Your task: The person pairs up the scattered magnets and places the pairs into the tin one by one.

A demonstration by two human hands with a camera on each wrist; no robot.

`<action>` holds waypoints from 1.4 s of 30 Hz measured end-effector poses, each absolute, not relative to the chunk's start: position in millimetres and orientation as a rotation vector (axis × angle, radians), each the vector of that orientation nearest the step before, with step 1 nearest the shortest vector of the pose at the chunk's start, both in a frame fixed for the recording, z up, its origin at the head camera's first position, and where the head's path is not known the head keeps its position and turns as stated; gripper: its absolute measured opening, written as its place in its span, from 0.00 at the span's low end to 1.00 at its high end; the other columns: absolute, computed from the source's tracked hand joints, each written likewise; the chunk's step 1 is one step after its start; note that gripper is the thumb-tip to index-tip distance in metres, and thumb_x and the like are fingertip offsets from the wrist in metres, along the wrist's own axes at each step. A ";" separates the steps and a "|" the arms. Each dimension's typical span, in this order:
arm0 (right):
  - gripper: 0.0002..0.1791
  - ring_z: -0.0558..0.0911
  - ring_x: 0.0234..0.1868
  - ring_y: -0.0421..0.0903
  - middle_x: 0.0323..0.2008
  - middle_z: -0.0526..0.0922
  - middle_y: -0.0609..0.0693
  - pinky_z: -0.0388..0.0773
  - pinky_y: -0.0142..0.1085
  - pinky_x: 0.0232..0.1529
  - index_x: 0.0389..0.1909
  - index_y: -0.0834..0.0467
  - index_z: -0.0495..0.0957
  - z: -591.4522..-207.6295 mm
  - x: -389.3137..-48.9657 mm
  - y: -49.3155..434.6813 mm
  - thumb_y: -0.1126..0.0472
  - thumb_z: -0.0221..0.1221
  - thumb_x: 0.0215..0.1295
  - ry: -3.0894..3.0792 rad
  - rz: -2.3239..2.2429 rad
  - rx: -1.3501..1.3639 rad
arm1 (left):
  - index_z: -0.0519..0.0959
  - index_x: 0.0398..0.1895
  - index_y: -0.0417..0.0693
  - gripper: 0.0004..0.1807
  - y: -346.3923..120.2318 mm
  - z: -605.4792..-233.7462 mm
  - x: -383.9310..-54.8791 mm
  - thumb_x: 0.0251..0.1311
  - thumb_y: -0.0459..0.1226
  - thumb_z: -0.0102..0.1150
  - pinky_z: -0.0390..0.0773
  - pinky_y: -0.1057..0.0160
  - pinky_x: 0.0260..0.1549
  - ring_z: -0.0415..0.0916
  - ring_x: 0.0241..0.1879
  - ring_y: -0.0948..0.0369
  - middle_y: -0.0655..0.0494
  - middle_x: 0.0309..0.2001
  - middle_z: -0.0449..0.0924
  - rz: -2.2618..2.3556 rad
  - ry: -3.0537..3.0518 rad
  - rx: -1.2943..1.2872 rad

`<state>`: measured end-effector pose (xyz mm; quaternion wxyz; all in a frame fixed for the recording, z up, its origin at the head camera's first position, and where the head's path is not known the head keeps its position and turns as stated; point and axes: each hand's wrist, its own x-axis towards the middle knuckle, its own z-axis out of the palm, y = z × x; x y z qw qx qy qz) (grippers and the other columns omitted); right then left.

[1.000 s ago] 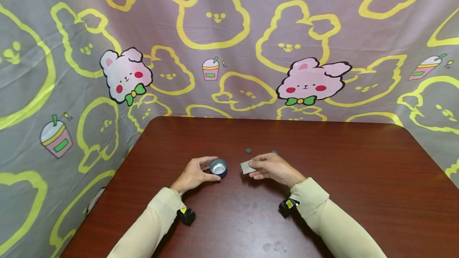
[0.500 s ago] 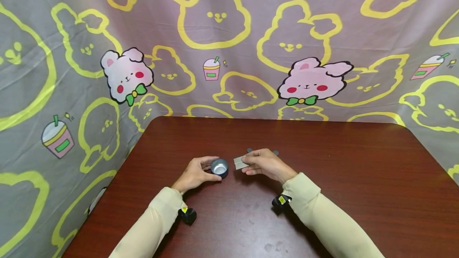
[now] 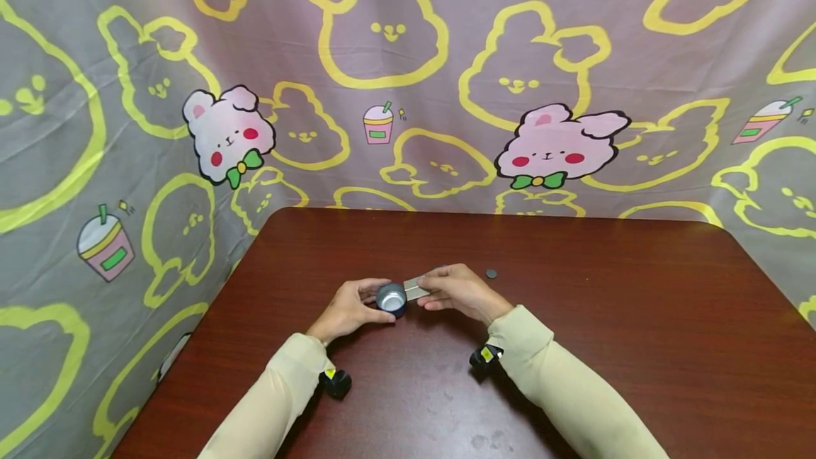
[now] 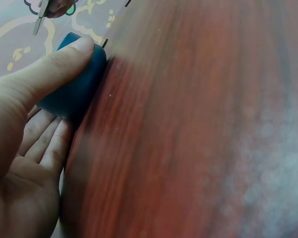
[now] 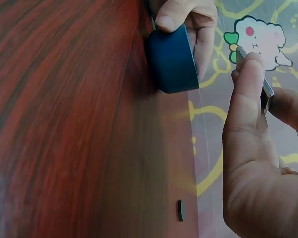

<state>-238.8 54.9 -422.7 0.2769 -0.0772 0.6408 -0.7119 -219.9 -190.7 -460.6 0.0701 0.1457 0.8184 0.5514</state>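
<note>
In the head view, the left hand (image 3: 350, 309) holds a small round cup (image 3: 392, 300), with the thumb on the near side and the fingers on the far side. The cup sits low at the middle of the brown surface (image 3: 605, 317), and its shiny open top faces up. It is short and round, so no side of it is longer. The right hand (image 3: 455, 292) pinches a flat, pale piece (image 3: 412, 289) just to the right of the cup. The free end of the piece points left at the cup, and a line across it runs left to right, rising a little to the right. The fingers hide the rest, so its long way cannot be told. A small dark disc (image 3: 491, 274) lies farther back.

In the left wrist view, the cup is dark blue, with the thumb pressed on its side. The piece shows thin, with a gap between it and the cup.

In the right wrist view, the piece is seen on its edge and looks like a slanted strip. The thumb and fingers squeeze it from both sides, up off the surface. The cup stands upright near it.
</note>
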 end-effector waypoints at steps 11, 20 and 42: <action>0.19 0.84 0.24 0.39 0.31 0.86 0.53 0.80 0.28 0.26 0.54 0.74 0.77 -423.5 -242.2 39.7 0.64 0.59 0.68 1.842 -1.843 -0.163 | 0.76 0.60 0.30 0.36 -190.8 -459.9 -219.7 0.44 0.26 0.79 0.79 0.55 0.54 0.79 0.54 0.47 0.38 0.55 0.80 1.664 2.449 0.431; 0.20 0.83 0.23 0.38 0.30 0.85 0.52 0.79 0.27 0.25 0.54 0.74 0.77 -423.5 -241.5 30.9 0.63 0.60 0.68 1.840 -1.832 -0.142 | 0.77 0.60 0.33 0.37 -193.6 -463.3 -221.4 0.43 0.30 0.81 0.80 0.60 0.52 0.80 0.54 0.50 0.40 0.55 0.81 1.684 2.427 0.430; 0.18 0.84 0.23 0.38 0.31 0.87 0.55 0.80 0.27 0.25 0.53 0.74 0.79 -426.8 -242.7 15.4 0.64 0.60 0.68 1.877 -1.754 -0.179 | 0.76 0.61 0.31 0.37 -192.6 -461.2 -221.2 0.44 0.27 0.79 0.80 0.63 0.49 0.80 0.54 0.49 0.39 0.54 0.81 1.708 2.411 0.434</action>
